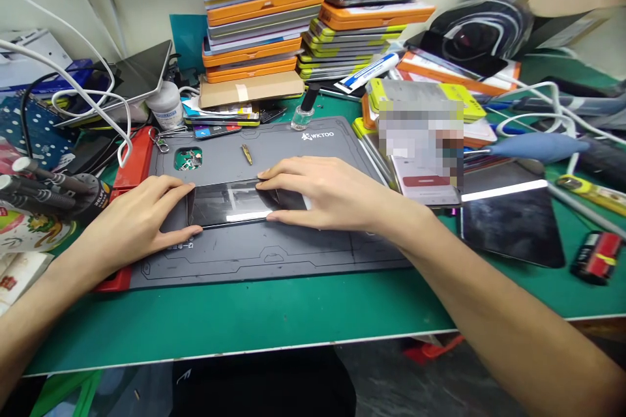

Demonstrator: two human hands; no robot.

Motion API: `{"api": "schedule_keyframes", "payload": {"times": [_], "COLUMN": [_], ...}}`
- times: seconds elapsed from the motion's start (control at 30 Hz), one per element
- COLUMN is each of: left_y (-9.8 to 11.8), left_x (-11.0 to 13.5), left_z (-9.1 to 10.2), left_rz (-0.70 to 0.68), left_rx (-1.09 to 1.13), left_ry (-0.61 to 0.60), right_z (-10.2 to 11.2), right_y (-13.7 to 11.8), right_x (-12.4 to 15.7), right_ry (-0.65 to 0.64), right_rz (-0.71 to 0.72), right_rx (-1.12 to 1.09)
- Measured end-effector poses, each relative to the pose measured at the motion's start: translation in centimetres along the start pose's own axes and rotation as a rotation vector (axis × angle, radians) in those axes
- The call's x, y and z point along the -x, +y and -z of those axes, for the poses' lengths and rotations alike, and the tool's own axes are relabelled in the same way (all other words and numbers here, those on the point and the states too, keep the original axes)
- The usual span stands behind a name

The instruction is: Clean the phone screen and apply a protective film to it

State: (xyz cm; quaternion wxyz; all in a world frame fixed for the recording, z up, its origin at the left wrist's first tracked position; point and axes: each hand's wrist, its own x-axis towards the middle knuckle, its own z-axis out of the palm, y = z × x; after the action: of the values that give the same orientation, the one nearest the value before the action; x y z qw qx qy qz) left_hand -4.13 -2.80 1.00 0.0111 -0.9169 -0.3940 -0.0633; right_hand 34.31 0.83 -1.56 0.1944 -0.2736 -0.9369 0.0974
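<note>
Black cloth with a small white mark (264, 381) lies nearest the camera, at six o'clock, below the front edge of the green tabletop (244, 319).

Its thumb and fingers spread in a wide curve, the left hand (134, 215) grips the nine-o'clock end of a dark, glossy, flat glass slab (225, 202) at its corners. The right hand (320, 192) arches over the other end, partly open, fingers at the far long edge and thumb at the near one. How hard either presses cannot be told.

Uneven pressure between the hands could flex or crack the slab, I judge, and fingertips slipping on its smooth edges could send it sliding.

Its long axis runs from nine to three o'clock, the three-o'clock end angled slightly away from the wearer. The shiny face points up; which end is the top is unclear.

Beneath it is a grey rectangular work mat lettered WKTOO (313, 251). Just beyond, at twelve o'clock, lies a small brass-coloured pointed piece (247, 154), which could scratch the glass if caught underneath. At one o'clock, a clear glass bottle with a black cap (302, 116) could tip if knocked. Farther off, at twelve, rises a stack of orange, white and grey flat cases (264, 19).
</note>
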Motion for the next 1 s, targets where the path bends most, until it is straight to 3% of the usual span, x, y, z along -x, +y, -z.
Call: {"api": "schedule_keyframes", "payload": {"times": [1.0], "left_y": [-0.22], "left_x": [0.02], "left_z": [-0.25], "left_rz": [-0.062], "left_rx": [-0.01], "left_ry": [0.033], "right_z": [0.04], "right_y": [-0.36], "right_x": [0.09], "right_ry": [0.0], "right_rz": [0.039], "right_rx": [0.072]}}
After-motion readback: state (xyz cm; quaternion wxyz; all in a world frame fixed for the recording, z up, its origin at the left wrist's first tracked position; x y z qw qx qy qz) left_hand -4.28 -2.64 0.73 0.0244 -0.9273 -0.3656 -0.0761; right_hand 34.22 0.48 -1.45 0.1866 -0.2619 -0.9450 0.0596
